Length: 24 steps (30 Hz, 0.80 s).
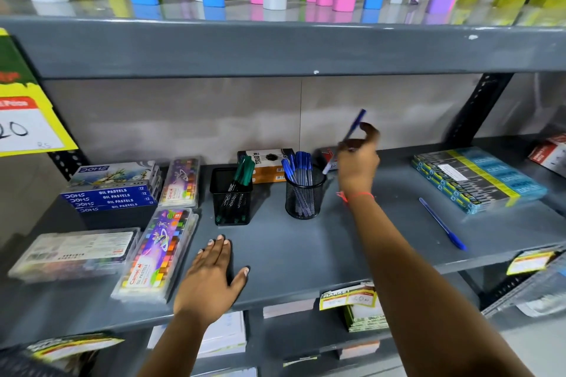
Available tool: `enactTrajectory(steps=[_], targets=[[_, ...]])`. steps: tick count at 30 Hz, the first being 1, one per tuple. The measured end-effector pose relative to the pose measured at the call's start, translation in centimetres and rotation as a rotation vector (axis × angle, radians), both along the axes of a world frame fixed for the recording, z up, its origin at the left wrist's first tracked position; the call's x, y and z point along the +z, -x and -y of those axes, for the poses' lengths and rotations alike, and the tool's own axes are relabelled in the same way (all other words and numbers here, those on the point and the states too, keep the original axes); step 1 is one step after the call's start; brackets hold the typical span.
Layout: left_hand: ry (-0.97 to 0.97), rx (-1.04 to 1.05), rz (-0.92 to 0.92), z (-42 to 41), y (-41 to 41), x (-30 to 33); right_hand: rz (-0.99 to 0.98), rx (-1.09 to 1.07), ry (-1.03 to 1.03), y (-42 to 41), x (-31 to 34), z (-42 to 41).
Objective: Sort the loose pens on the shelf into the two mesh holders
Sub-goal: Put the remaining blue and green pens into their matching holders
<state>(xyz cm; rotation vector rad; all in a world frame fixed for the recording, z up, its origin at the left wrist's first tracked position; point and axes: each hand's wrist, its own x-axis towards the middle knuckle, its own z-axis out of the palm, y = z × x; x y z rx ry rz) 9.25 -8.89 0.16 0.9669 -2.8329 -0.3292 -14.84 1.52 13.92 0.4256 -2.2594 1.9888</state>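
Note:
On the grey shelf [306, 248] stand two black mesh holders. The square holder [232, 199] contains green pens. The round holder [304, 197] contains several blue pens. My right hand [358, 162] is raised just right of the round holder and grips a blue pen [355, 125] held tilted, its lower tip near the holder's rim. One loose blue pen [442, 223] lies on the shelf to the right. My left hand [211, 278] rests flat on the shelf's front part, fingers apart, holding nothing.
Oil pastel boxes [113, 190] and crayon cases [159, 254] fill the shelf's left side. A stack of blue-and-yellow packs [477, 177] sits at the right. An orange box [266, 164] stands behind the holders. The upper shelf edge [275, 49] hangs overhead.

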Motion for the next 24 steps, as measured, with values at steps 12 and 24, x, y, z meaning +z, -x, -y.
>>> enactTrajectory(steps=[12,24], targets=[[-0.003,0.016,-0.004,0.0,-0.1,0.0,0.07,-0.161,-0.595,2.5,-5.2,-3.2],[0.004,0.007,0.0,-0.2,0.1,0.2,0.311,-0.517,-0.99,7.0,-11.8,-14.6]])
